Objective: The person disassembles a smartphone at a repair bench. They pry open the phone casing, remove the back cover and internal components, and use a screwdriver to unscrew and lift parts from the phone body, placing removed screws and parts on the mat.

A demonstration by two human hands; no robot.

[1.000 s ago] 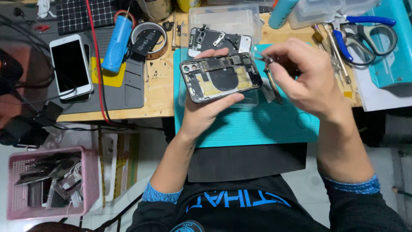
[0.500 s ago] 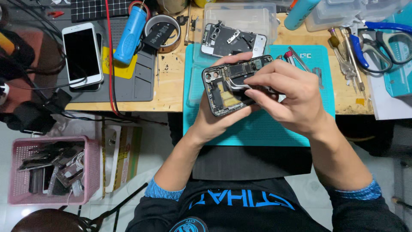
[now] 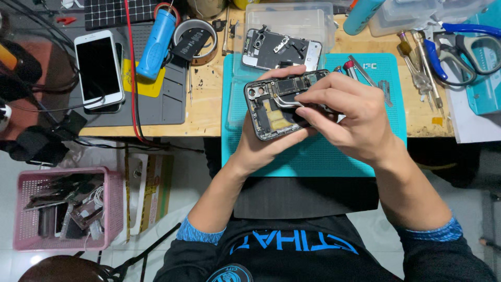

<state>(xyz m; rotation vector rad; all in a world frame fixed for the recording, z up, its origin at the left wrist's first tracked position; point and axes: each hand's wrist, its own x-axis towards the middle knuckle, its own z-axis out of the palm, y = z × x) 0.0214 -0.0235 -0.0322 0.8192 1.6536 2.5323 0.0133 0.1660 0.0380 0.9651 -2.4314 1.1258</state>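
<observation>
Fingers (image 3: 282,71) of the left hand (image 3: 263,143) curl around an opened phone body (image 3: 276,104) from beneath, gripping it by its edges with the exposed internals facing up. Fingertips (image 3: 305,111) of the right hand (image 3: 355,117) are pinched together over the phone's inner parts; whether they hold a tool cannot be told. Below the fingers lies a teal work mat (image 3: 318,154) on the wooden bench (image 3: 206,112). Just beyond the left fingertips, a clear plastic tray (image 3: 313,23) holds a second dismantled phone panel (image 3: 279,49) with loose brackets on it. Beyond the right knuckles, several screwdrivers (image 3: 420,70) and blue-handled scissors (image 3: 464,44) lie on the bench. Well to the left of the fingers, a white phone (image 3: 98,70) rests face up on a grey mat (image 3: 167,99), beside a blue cylinder (image 3: 156,44) and a tape roll (image 3: 193,39). Lower left, on the floor, a pink basket (image 3: 112,209) holds stacked phone parts and cables.
</observation>
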